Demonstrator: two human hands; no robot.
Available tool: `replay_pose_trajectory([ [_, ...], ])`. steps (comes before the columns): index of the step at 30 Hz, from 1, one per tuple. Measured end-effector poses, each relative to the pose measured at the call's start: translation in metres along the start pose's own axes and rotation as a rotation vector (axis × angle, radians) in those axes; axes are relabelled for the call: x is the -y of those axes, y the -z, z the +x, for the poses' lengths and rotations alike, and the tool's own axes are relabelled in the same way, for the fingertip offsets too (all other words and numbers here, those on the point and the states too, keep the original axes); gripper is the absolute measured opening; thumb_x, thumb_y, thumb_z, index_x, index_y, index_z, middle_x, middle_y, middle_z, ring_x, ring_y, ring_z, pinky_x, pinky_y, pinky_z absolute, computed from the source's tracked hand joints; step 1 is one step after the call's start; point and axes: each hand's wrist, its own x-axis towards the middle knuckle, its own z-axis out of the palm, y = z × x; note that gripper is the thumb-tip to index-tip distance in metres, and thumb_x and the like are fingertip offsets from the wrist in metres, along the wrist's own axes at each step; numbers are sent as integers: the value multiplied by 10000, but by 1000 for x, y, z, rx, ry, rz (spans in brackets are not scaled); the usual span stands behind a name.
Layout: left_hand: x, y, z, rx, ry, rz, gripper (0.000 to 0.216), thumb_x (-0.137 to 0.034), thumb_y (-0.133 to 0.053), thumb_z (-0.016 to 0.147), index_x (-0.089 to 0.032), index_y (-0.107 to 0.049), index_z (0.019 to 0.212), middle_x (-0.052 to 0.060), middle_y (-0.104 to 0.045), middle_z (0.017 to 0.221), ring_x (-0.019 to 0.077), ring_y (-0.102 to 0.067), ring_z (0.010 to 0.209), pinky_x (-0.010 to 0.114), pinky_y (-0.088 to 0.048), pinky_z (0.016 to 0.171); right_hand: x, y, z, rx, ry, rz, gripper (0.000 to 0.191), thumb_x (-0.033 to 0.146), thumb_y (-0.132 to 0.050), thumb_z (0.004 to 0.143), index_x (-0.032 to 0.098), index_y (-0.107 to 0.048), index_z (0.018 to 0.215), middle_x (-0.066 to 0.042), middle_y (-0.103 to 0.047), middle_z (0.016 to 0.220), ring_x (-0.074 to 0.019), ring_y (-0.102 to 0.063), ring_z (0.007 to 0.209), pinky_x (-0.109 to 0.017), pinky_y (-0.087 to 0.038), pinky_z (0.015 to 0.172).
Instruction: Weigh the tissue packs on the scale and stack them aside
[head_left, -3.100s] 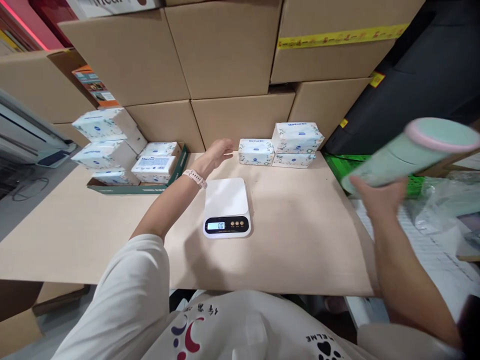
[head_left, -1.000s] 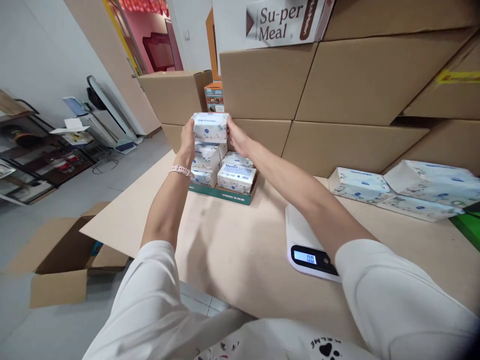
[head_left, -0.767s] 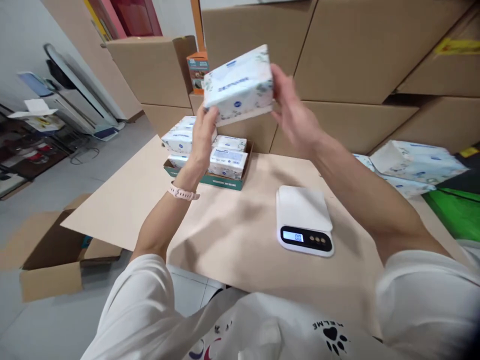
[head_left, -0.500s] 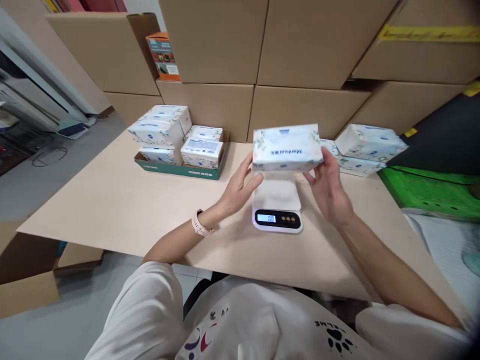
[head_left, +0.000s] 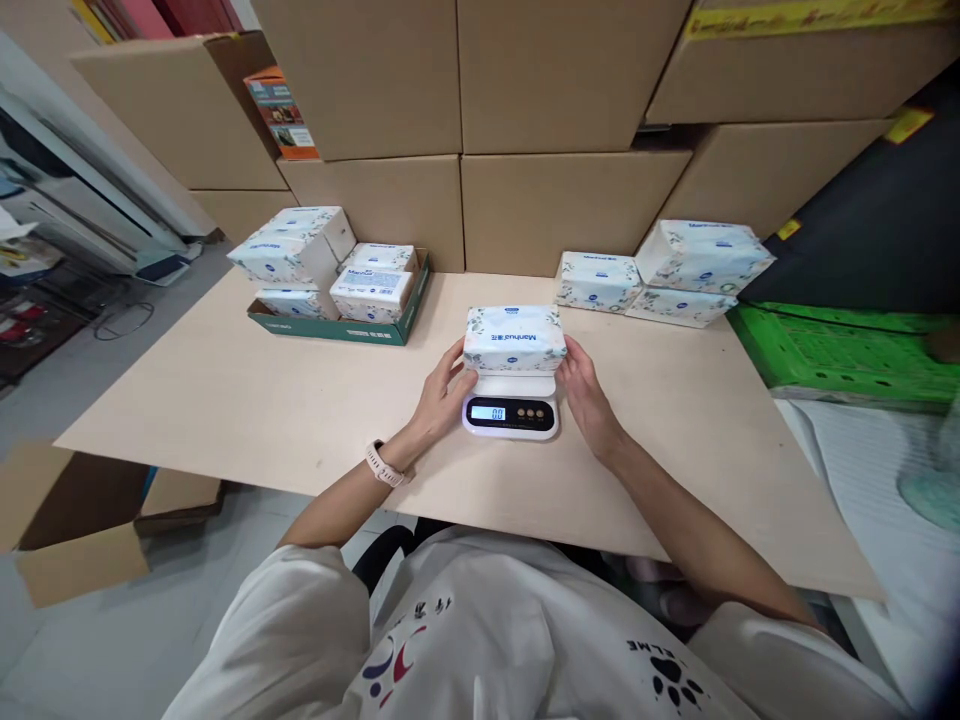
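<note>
A white floral tissue pack (head_left: 514, 338) rests on the white kitchen scale (head_left: 511, 413) in the middle of the table. My left hand (head_left: 440, 388) grips the pack's left end and my right hand (head_left: 583, 385) grips its right end, fingers curled against the sides. The scale's lit display faces me below the pack.
A green tray (head_left: 341, 329) at the back left holds several tissue packs. Three more packs (head_left: 664, 272) lie at the back right. Cardboard boxes (head_left: 555, 110) form a wall behind the table. A green crate (head_left: 840, 350) is on the right; an open box (head_left: 67, 530) sits on the floor left.
I took a tissue pack off the left stack with both hands, carried it right and lowered it onto the scale. Both hands stay on its ends.
</note>
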Motion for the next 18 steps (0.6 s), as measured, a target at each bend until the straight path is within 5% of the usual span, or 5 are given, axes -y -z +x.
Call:
replay_pose_trajectory([
  [6, -3, 6, 3, -6, -18, 32, 686, -656, -674, 984, -254, -600, 1535, 150, -555, 1669, 374, -548, 1526, 585, -435, 1286, -1, 2, -1, -38, -16, -30, 750, 757, -594, 975, 346, -480, 1593, -16, -441, 1771, -250, -382, 1675, -487, -310, 1416],
  [13, 2, 31, 9, -171, 174, -121, 694, -699, -686, 930, -252, -642, 1460, 150, -535, 1684, 388, -445, 1611, 590, -393, 1314, -1, 18, 1, -489, 67, -206, 645, 800, -594, 939, 262, -695, 1280, -116, -772, 1350, -275, -745, 1219, -563, -538, 1196],
  [18, 1, 44, 17, -176, 324, -292, 655, -668, -605, 947, -231, -658, 1432, 140, -494, 1720, 365, -401, 1648, 575, -372, 1339, -5, 16, -2, -578, 122, -218, 549, 731, -539, 990, 248, -728, 1170, -101, -806, 1176, -241, -755, 1053, -491, -585, 1055],
])
